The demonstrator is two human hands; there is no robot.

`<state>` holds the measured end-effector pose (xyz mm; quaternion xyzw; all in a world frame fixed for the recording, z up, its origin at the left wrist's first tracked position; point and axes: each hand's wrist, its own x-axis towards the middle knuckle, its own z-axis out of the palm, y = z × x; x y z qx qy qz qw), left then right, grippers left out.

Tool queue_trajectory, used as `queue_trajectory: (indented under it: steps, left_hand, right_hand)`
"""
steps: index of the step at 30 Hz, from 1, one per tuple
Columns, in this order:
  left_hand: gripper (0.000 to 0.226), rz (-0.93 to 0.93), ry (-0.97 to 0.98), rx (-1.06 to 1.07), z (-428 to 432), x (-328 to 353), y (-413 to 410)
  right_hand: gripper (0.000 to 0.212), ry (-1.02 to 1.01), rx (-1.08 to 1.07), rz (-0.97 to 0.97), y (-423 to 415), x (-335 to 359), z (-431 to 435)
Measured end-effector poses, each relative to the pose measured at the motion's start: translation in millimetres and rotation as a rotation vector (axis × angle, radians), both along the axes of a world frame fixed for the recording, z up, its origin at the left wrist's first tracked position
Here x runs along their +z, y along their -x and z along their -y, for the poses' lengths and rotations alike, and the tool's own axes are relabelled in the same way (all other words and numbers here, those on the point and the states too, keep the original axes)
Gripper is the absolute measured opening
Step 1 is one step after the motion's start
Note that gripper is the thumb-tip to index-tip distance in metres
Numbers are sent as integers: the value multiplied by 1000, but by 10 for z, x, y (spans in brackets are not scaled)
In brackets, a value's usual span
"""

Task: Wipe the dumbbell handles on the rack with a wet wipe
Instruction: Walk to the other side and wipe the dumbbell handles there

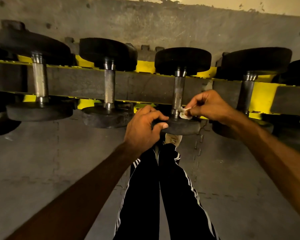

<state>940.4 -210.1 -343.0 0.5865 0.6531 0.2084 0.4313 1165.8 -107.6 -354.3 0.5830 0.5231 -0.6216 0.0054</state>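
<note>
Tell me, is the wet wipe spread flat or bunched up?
Bunched up: the wet wipe is a small crumpled wad pinched by the right hand.

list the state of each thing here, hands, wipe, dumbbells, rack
left hand: grips the dumbbell by its near weight
right hand: pinches the wipe
wipe: crumpled, against the handle's near end
dumbbell: lying across the rack, steadied
other dumbbells: lying across the rack, untouched
rack: loaded, yellow paint worn
</note>
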Motion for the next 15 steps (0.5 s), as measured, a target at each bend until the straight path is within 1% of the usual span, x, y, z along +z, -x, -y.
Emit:
queue_trajectory:
  steps: [1,3,5,7,9,11,12,15]
  left_hand:
    - [20,-4,-4,0,-3,5,-2]
    - [19,-3,-6,6,-1,11,5]
    - [18,2,-5,8,3,12,17]
    - [18,1,-8,1,-2,8,25]
    - [18,-2,-13,-9,-21,-3,25]
    - [18,-1,-19,-13,-24,-18,17]
    - [18,0,-20,-8,-19,-23,16]
    - [17,10,-27,14,4,-31,14]
  right_hand:
    - [12,-85,-5,-9,39,19,-27]
    - [12,-293,-88,-16,125,-41,-67]
    - [17,-499,-156,17,187,-122,-54]
    - [15,-633,-97,55,204,-133,31]
    - [12,-677,58,50,180,-95,156]
    - [14,-648,166,33,154,-76,248]
    - [15,-660,152,35,154,-92,241]
    - [14,-745,-42,105,203,-169,112]
